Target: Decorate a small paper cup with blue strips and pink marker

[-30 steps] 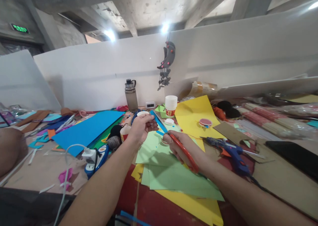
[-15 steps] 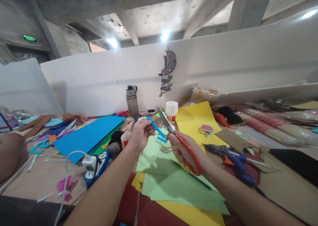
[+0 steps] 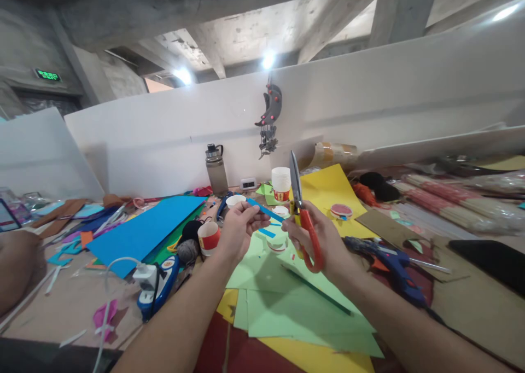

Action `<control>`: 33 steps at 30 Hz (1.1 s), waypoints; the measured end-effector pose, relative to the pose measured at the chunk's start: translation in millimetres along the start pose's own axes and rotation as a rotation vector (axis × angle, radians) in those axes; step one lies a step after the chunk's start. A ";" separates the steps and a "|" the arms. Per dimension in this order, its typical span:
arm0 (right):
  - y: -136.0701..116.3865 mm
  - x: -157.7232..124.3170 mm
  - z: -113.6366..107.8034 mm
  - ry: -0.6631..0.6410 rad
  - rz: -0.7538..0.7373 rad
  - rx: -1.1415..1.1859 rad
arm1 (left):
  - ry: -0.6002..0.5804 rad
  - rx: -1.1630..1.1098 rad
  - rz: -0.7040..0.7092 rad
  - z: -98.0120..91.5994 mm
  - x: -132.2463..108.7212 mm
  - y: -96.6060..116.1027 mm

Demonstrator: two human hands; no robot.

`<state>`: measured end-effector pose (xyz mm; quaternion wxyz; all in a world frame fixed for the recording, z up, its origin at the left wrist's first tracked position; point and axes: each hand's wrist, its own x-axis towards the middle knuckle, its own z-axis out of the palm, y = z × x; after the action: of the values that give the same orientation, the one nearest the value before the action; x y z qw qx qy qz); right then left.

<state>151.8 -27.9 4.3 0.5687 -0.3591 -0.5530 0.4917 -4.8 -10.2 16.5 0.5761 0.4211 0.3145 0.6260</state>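
Observation:
My left hand (image 3: 241,226) pinches one end of a narrow blue paper strip (image 3: 264,211), which slants down to the right. In my right hand (image 3: 318,228) is a pair of scissors (image 3: 312,247) with red and yellow handles, their blades pointing up and looking closed. My right fingertips are at the strip's far end; whether they grip it I cannot tell. Below lies a second blue paper piece (image 3: 267,233), by a small white round piece (image 3: 277,246) on light green paper sheets (image 3: 303,321). A dark pencil (image 3: 320,292) lies across the sheets.
A red and white paper cup (image 3: 209,238) stands left of my hands; stacked paper cups (image 3: 281,182) and a bottle (image 3: 216,172) stand behind. Left are a blue sheet (image 3: 150,225) and power strip (image 3: 159,288). Right are yellow paper (image 3: 328,184), a glue gun (image 3: 389,266) and a black phone-like slab (image 3: 488,266).
The scissors have swung from tilting left to nearly upright, their blades away from the strip. My right fingertips have come to the strip's end, and the strip lies flatter.

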 end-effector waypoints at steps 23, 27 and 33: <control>9.7 -4.7 -3.0 -0.183 -0.080 -0.614 | 0.254 -0.397 0.086 -4.0 8.3 3.5; 7.1 -6.1 -0.8 -0.235 -0.067 -0.599 | 0.222 -0.370 0.080 -2.7 7.8 -3.5; 6.6 -6.9 0.3 -0.265 0.024 -0.512 | 0.167 -0.327 0.100 -0.5 6.8 -10.2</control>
<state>151.1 -32.9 -3.9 0.3764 -0.4304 -0.7242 0.3854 -0.6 -2.0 8.5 0.5770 0.2836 0.2342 0.7292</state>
